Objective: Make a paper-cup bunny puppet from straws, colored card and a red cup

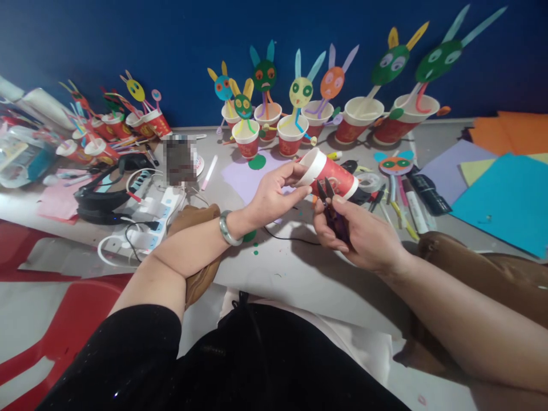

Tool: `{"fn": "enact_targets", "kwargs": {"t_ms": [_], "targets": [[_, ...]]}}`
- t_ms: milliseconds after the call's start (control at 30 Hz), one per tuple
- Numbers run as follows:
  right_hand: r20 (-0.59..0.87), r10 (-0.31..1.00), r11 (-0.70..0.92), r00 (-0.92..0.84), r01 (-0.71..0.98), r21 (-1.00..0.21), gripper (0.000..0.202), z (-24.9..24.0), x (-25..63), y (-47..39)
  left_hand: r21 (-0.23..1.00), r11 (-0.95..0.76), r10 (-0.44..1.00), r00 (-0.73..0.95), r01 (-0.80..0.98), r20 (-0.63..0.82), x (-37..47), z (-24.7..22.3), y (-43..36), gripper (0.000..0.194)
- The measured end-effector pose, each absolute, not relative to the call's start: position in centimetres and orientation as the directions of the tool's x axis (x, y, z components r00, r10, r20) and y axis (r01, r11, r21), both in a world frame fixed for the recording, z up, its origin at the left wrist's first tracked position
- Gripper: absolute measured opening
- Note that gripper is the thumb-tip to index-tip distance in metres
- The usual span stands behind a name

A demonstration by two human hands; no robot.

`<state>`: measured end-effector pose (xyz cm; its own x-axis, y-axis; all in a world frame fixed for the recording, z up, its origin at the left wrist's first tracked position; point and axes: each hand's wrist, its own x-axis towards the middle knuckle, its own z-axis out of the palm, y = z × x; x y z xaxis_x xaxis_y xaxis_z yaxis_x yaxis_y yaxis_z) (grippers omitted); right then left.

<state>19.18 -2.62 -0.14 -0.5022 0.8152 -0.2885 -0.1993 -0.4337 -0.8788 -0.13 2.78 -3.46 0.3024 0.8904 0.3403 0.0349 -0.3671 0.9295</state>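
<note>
My left hand (276,191) is closed on the rim of a red and white paper cup (338,181), which lies tilted on its side in the air with its mouth to the left. In my right hand (363,234) is a pair of dark thread snips (331,211). The snips' two blades point up and stand slightly apart, against or just in front of the cup's red wall; I cannot tell whether they touch it. Behind the cup, an orange paper face with blue ears (396,164) lies on the table.
Several cups with paper rabbit-like puppets, one a yellow face (301,91), line the blue wall. Coloured paper sheets (505,194) lie at right, near markers (413,208) and a tape roll (369,182). A power strip (160,220) with cables and a black headset (100,197) are at left.
</note>
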Motion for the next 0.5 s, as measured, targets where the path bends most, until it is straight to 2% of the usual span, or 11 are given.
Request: {"fn": "enact_targets", "kwargs": {"t_ms": [300,500], "targets": [[-0.322,0.793,-0.486,-0.517,-0.217,-0.847,0.034,-0.22,19.19,-2.66,0.922,-0.382,0.895,0.278,0.069,0.350,0.00,-3.19,2.16,0.051],[-0.323,0.774,-0.521,-0.545,-0.256,-0.814,0.033,0.23,19.08,-2.89,0.890,-0.444,0.876,0.255,0.100,0.409,0.08,-3.46,2.10,0.047]]}}
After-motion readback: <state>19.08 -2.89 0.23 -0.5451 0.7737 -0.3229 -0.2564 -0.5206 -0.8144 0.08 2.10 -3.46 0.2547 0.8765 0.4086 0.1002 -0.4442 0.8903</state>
